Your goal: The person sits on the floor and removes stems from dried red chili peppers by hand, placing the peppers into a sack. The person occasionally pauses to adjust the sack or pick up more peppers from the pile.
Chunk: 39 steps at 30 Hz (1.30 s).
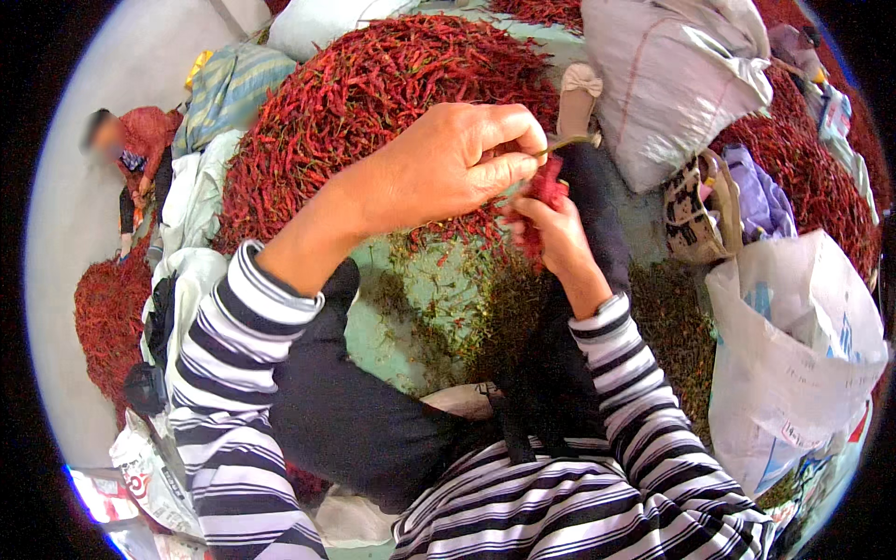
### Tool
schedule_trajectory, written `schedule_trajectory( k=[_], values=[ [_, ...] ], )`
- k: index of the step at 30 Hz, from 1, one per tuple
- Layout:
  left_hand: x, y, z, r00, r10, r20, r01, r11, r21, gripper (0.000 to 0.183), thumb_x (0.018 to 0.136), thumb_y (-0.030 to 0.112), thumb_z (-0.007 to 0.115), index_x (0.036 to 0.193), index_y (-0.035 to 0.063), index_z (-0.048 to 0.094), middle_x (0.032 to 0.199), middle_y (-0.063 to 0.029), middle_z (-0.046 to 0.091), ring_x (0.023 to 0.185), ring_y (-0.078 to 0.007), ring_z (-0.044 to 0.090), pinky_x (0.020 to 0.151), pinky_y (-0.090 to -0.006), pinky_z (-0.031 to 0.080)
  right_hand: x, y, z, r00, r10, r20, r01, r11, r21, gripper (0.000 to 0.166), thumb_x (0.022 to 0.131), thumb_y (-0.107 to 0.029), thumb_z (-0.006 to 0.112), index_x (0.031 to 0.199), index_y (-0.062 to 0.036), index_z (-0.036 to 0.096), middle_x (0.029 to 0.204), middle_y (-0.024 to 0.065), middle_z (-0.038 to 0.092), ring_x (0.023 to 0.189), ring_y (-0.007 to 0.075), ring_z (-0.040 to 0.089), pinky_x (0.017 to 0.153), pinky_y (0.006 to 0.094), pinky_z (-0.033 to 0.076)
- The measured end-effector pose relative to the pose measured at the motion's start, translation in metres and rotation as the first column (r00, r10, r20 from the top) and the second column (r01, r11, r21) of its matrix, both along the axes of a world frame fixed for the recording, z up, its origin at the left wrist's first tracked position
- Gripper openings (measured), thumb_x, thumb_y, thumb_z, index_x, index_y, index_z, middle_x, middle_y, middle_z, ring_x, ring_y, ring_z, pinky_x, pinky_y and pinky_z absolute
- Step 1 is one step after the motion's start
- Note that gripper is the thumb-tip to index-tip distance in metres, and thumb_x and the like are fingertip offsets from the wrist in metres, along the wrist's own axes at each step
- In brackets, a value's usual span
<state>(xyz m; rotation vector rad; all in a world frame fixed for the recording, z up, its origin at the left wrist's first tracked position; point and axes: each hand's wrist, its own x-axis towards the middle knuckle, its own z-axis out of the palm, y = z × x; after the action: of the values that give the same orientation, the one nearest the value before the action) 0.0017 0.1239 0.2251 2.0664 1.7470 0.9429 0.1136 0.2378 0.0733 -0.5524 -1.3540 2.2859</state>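
Observation:
My left hand [430,171] is raised over the heap, thumb and forefinger pinched on a thin yellowish-green stem [556,145]. Just below and to the right of it, my right hand [565,234] is closed around a small bunch of red chili peppers [549,183], blurred in places. Beyond both hands rises a large heap of red chili peppers [378,77], many with green stems. Between my legs, loose stems and bits [448,308] are scattered on a pale green floor sheet [378,336].
A stuffed white woven sack [686,91] stands at the upper right near a beige shoe [578,101]. On the right are a patterned bag [689,210], an open white sack [784,371] and more chilies [826,164]. A person [150,136] sits at the left beside another chili heap [108,322].

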Motion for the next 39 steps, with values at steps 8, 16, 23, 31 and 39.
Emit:
schedule_trajectory(
  k=[8,16,23,31,39],
  values=[
    [-0.166,-0.056,-0.217,0.893,0.239,-0.382,-0.428,0.715,-0.553,0.016,0.076,0.015,0.049,0.088,0.0061,0.054,0.075,-0.0193,0.057,0.068,-0.0355,0.055,0.061,-0.0417,0.044,-0.019,0.021,-0.056,0.995,-0.097,-0.007,0.088,0.93,-0.358,0.013,0.074,-0.003,0.05,0.087,-0.0009,0.051,0.067,0.0062,0.052,0.049,0.0128,0.045,0.045,0.0266,0.039],
    [-0.12,-0.045,-0.352,0.581,0.716,-0.387,-0.756,0.298,-0.583,0.033,0.078,0.031,0.053,0.086,-0.0017,0.053,0.08,-0.0224,0.058,0.076,-0.0382,0.056,0.066,-0.0441,0.044,-0.039,0.014,-0.102,0.994,0.043,0.104,0.017,0.853,-0.522,0.009,0.078,-0.008,0.055,0.086,-0.005,0.051,0.07,0.006,0.053,0.051,0.0118,0.046,0.047,0.0255,0.04],
    [-0.079,-0.057,-0.361,0.003,0.967,0.255,-0.711,0.181,-0.679,0.032,0.079,0.024,0.058,0.097,-0.0014,0.051,0.076,-0.0127,0.059,0.052,-0.0211,0.053,0.048,-0.0343,0.042,-0.042,0.014,-0.115,0.975,0.106,0.195,-0.008,0.896,-0.444,0.009,0.079,-0.007,0.054,0.086,-0.0045,0.05,0.072,0.0075,0.054,0.049,0.011,0.044,0.045,0.0265,0.038],
    [-0.028,-0.065,-0.311,-0.358,0.656,0.665,-0.584,0.398,-0.707,0.029,0.087,0.022,0.048,0.108,0.0017,0.048,0.065,-0.0031,0.052,0.04,-0.0066,0.037,0.035,-0.0227,0.03,-0.028,-0.009,-0.142,0.93,0.175,0.323,-0.08,0.954,-0.288,0.012,0.078,-0.01,0.059,0.084,-0.0039,0.052,0.064,0.0044,0.053,0.047,0.0103,0.046,0.042,0.0242,0.039],
    [0.021,-0.035,-0.289,0.603,0.754,0.262,-0.55,0.63,-0.548,0.022,0.082,0.02,0.051,0.094,0.0008,0.053,0.07,-0.0086,0.056,0.047,-0.0149,0.051,0.046,-0.0295,0.042,-0.008,-0.023,-0.116,0.952,0.224,0.209,-0.217,0.975,-0.052,0.008,0.075,-0.006,0.062,0.081,-0.004,0.057,0.068,0.0,0.056,0.057,0.0072,0.051,0.055,0.0221,0.043]
  ],
)
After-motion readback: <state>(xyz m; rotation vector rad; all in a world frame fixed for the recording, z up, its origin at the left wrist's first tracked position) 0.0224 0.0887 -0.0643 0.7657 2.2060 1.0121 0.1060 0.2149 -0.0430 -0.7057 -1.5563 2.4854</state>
